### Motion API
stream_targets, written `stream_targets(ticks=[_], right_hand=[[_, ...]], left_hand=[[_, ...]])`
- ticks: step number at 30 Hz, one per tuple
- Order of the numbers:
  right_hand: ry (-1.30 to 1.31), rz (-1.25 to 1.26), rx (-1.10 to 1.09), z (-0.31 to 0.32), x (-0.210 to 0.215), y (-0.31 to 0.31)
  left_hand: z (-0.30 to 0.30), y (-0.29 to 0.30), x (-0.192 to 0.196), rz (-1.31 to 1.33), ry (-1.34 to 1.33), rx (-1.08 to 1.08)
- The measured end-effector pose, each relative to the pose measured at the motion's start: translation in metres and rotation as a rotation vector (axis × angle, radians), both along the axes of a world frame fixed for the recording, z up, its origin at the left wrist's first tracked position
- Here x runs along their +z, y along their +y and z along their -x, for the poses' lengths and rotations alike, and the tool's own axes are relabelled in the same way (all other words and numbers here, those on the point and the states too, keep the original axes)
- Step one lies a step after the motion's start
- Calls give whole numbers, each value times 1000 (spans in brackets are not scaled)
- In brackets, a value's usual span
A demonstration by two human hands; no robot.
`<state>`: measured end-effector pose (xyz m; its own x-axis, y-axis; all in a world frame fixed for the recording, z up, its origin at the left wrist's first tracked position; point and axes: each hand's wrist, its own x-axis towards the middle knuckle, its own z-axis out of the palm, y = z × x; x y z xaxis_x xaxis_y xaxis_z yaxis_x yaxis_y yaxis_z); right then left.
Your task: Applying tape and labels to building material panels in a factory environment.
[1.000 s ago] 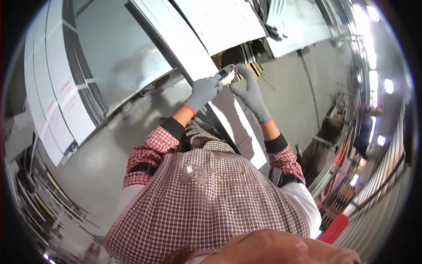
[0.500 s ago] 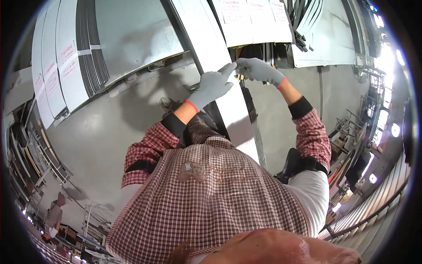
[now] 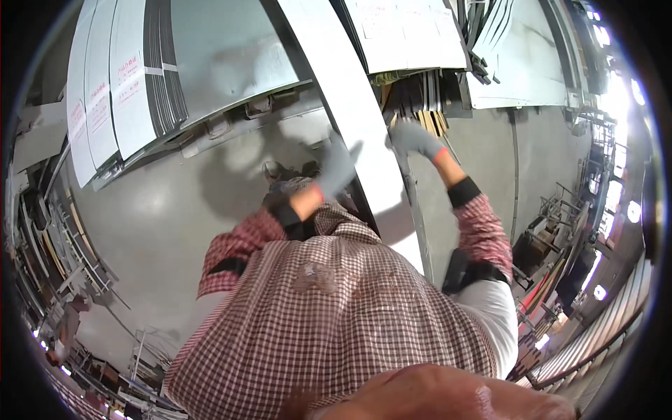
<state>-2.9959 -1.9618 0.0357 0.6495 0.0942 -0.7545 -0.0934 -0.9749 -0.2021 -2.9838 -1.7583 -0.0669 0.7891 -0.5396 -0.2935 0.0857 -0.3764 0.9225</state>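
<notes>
A long white panel (image 3: 371,136) runs from the far edge toward my body, with a dark strip along its left side. My left hand (image 3: 337,170), in a grey glove with a red cuff, is at the panel's left edge. It is blurred, but its thumb stands apart from the fingers and reaches over the white face. At the opposite edge is my right hand (image 3: 418,142), gloved alike, with its fingers bent down toward the panel. Motion smears those fingertips, so their hold on the edge cannot be made out.
White panels (image 3: 131,84) and a banded bundle of dark strips (image 3: 162,77) lie on a large pale sheet (image 3: 227,59) at the far left. Another white stack (image 3: 409,38) stands far right of the panel, with dark strips (image 3: 479,59) beyond. Racks (image 3: 553,224) line the right side.
My hands were close together over the panel's right edge. They have since moved apart and nearer my body, the left one going back to the left edge.
</notes>
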Motion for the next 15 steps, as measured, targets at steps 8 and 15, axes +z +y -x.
stream_targets(ticks=[8,15], right_hand=[[-186,159,15,29,-52,-17],[-83,-704,-118,-3,132,64]], left_hand=[[-9,-4,1,-25,380,-353],[-37,57,157,380,447,-282]])
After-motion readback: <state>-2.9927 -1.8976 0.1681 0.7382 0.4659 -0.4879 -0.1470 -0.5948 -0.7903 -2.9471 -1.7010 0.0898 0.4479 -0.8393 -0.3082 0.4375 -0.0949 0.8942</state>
